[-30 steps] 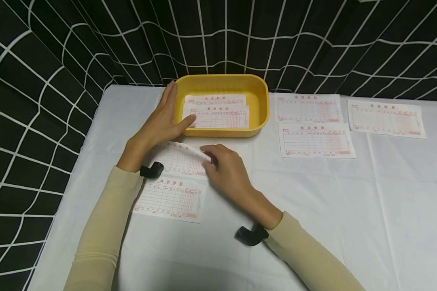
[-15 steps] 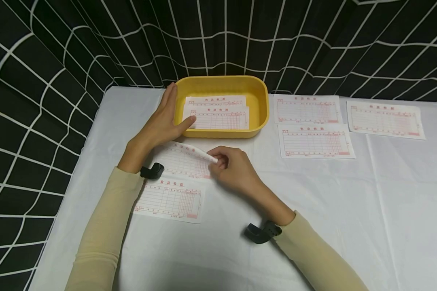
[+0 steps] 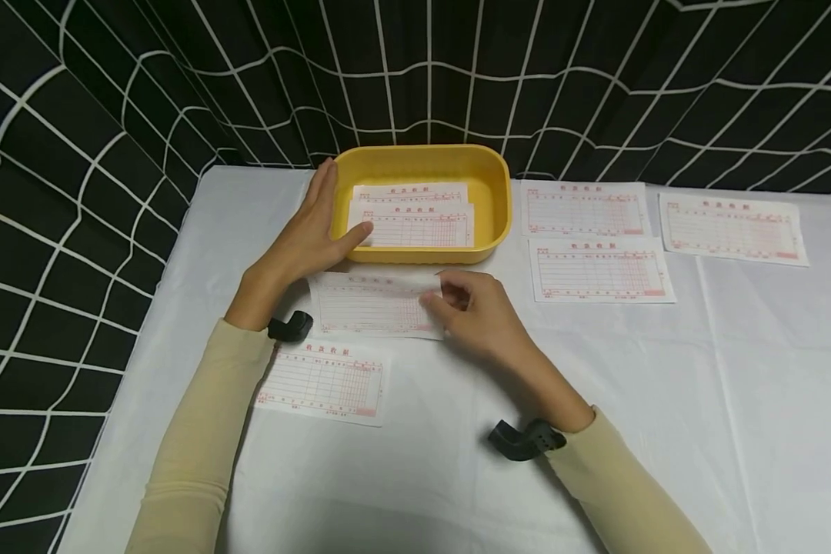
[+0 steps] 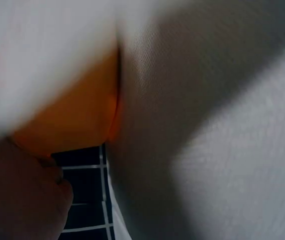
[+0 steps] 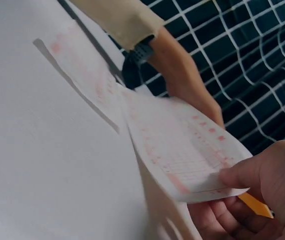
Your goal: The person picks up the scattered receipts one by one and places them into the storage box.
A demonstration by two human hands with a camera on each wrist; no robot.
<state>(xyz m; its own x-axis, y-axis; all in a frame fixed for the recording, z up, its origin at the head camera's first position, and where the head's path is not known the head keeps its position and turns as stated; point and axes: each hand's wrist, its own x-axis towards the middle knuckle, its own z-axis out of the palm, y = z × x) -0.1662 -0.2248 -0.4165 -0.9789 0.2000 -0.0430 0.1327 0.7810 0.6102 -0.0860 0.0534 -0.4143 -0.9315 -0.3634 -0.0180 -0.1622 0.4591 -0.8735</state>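
Observation:
In the head view my left hand (image 3: 298, 223) holds the left end of a yellow plastic tub (image 3: 492, 245), its fingers along the outside and the thumb over the front rim. Two printed receipt slips (image 3: 415, 225) lie overlapping inside it. My right hand (image 3: 481, 312) pinches the right edge of another receipt slip (image 3: 374, 309) in front of the tub. In the right wrist view, that held slip (image 5: 182, 145) is lifted and bent, the thumb on its printed face and fingers beneath. The left wrist view is dark and blurred.
A receipt slip (image 3: 325, 382) lies nearer on the white tablecloth (image 3: 415, 477), partly under the left forearm. To the right of the tub lie three more slips, including a lower one (image 3: 601, 269) and a far-right one (image 3: 734, 228). A black curtain with white grid lines (image 3: 429, 69) stands behind.
My right hand has moved right with the pinched receipt slip, sliding it out from beside the left wrist. The left hand and the tub have kept their place.

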